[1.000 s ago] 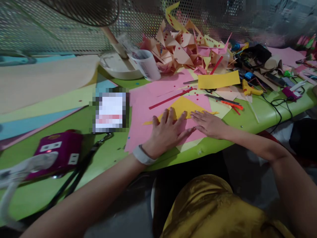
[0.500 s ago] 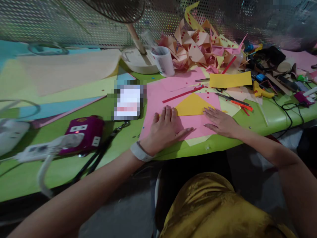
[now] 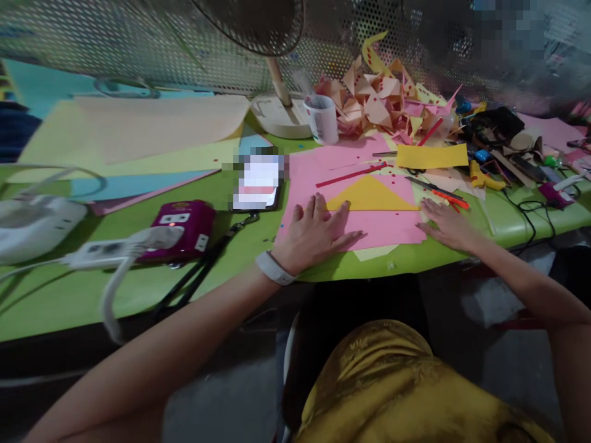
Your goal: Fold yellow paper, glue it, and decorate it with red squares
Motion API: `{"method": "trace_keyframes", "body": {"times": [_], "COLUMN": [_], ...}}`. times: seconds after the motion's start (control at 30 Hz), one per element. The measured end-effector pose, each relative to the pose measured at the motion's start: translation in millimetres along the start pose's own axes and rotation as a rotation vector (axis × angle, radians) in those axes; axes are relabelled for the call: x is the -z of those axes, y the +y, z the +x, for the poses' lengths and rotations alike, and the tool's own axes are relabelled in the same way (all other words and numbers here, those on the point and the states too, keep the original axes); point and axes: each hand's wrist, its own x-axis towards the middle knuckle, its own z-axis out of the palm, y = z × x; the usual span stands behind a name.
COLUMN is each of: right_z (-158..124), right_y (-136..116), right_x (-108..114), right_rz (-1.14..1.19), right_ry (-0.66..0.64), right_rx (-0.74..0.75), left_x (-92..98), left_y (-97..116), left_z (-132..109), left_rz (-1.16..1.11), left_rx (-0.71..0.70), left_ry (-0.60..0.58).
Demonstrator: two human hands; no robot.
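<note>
A yellow paper (image 3: 369, 195), folded to a triangle with its long edge toward me, lies on a pink paper sheet (image 3: 305, 169). My left hand (image 3: 311, 234) rests spread on the left corner of the triangle and on the pink sheet, fingers apart. Just past the triangle's right corner, my right hand (image 3: 446, 224) lies flat with fingers stretched out, at the right edge of the pink sheet. Neither hand grips anything. Red paper strip (image 3: 351, 175) and small red bits lie above the triangle.
A phone (image 3: 257, 181) and a purple power socket (image 3: 187, 227) with plugs lie left. Behind stand a fan (image 3: 279, 117), a cup (image 3: 322, 120) and a heap of folded paper (image 3: 378, 92). A yellow paper strip (image 3: 431, 156), a craft knife (image 3: 446, 195) and a glue gun (image 3: 484, 176) lie right.
My right hand has slid rightward along the triangle's long edge and off its right corner. My left hand stays at the left corner, its fingers more spread. The view has shifted left.
</note>
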Motion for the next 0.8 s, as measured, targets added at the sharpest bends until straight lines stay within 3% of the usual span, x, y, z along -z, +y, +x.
{"method": "trace_keyframes", "body": {"times": [0.1, 0.17, 0.2, 0.27, 0.37, 0.47, 0.63, 0.8], "right_z": [3.6, 16.1, 25.9, 51.6, 95.5, 127.1, 137.2, 131.2], "right_y": [-7.4, -24.8, -36.3, -61.1, -92.5, -107.8, -104.5, -82.6], "right_x": [25.4, 41.8, 47.8, 54.2, 51.5, 43.0, 34.5, 31.1], "right_rz": [-0.025, 0.005, 0.054, 0.236, 0.573, 0.729, 0.786, 0.820], "right_ry": [0.150, 0.270, 0.270, 0.155, -0.215, -0.427, -0.532, -0.574], "right_rx": [-0.043, -0.089, -0.102, -0.096, -0.072, -0.141, -0.180, -0.224], "left_x": [2.0, 1.3, 0.2, -2.8, -7.7, -9.3, -2.2, 1.1], "left_y": [1.1, 0.0, -1.1, -3.6, -6.5, -6.2, -0.3, 1.2], "left_z": [0.7, 0.5, 0.3, -0.3, -0.6, 0.3, 0.3, -0.9], "left_rz": [0.010, 0.008, 0.000, -0.029, -0.095, -0.113, -0.017, 0.033], "left_rx": [-0.004, -0.018, -0.025, -0.031, -0.019, -0.015, 0.002, -0.006], "left_ry": [-0.004, -0.006, -0.006, -0.001, 0.021, 0.029, 0.017, 0.012]}}
